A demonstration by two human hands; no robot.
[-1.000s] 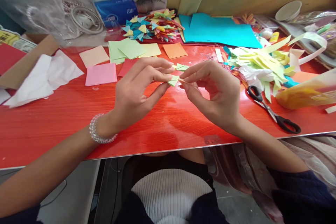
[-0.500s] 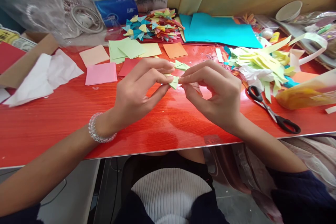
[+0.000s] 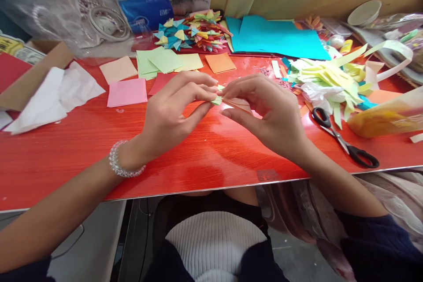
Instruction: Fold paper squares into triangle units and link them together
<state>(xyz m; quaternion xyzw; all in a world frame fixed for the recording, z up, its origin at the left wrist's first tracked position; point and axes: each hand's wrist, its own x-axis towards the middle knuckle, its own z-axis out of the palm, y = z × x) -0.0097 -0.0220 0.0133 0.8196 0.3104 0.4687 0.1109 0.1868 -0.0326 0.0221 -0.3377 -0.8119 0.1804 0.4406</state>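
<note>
My left hand [image 3: 176, 110] pinches a small folded piece of light green paper [image 3: 216, 101] between thumb and fingertips, above the red table [image 3: 185, 163]. Over the same piece my right hand [image 3: 269, 112] meets it from the other side, its index fingertip touching the paper. The right thumb hangs lower, apart from the index finger. A peach-coloured paper [image 3: 239, 105] shows between that thumb and the fingers; whether it lies on the table cannot be made out. Fingers hide part of the green paper.
Square papers, among them a pink stack [image 3: 127, 92] and an orange one [image 3: 220, 62], lie behind my hands. Black-handled scissors [image 3: 343, 139] rest at the right, near paper strips [image 3: 327, 75]. Folded paper pieces [image 3: 175, 35] and blue sheets [image 3: 277, 37] are at the back.
My right hand has shifted slightly left, onto the green paper. Its thumb and index finger, close together before, are now apart. A second green piece behind is now mostly covered.
</note>
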